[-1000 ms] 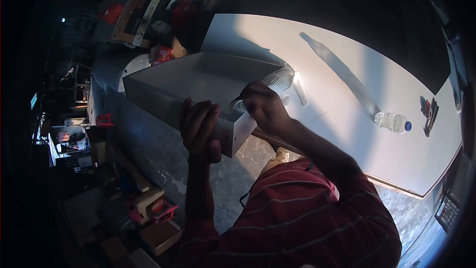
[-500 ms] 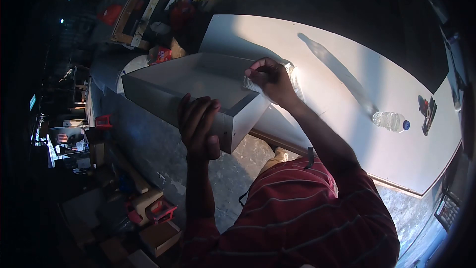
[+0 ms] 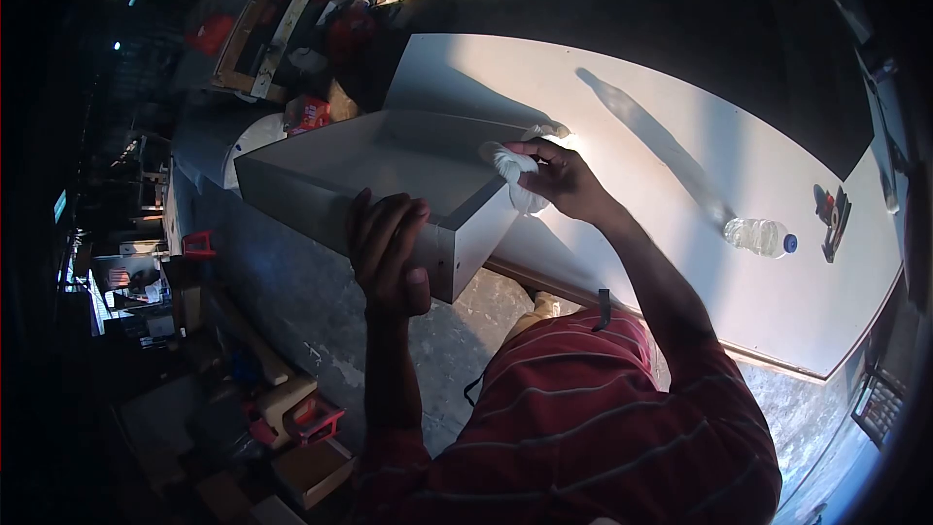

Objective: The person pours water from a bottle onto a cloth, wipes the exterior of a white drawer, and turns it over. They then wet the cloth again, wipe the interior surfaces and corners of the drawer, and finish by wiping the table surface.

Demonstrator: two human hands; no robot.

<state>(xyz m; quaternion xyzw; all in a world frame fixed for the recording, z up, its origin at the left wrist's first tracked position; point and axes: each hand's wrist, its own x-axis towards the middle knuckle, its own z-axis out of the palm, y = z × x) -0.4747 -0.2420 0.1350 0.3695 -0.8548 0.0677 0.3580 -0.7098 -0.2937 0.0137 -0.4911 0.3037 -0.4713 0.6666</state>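
Note:
A drawer-like wooden box (image 3: 296, 207), open at the top, is tilted over the near edge of a white table. My left hand (image 3: 391, 258) grips its near long side close to the corner, fingers curled over the rim. Two small dark holes show on the box's pale end panel (image 3: 478, 241). In my right hand (image 3: 569, 183) is a bunched white cloth (image 3: 515, 165), pinched between thumb and fingers at the rim of that end panel. Part of the cloth hangs down outside the box.
On the white table (image 3: 641, 204) a clear water bottle (image 3: 758, 236) with a blue cap lies on its side. Beyond it lies a dark hand plane-like tool (image 3: 833, 222). Red stools (image 3: 199, 245) and wooden pieces stand on the concrete floor to the left.
My right hand has shifted right and slightly toward me, from inside the box's rim to its outer side, and more of the cloth shows. My left hand keeps its hold.

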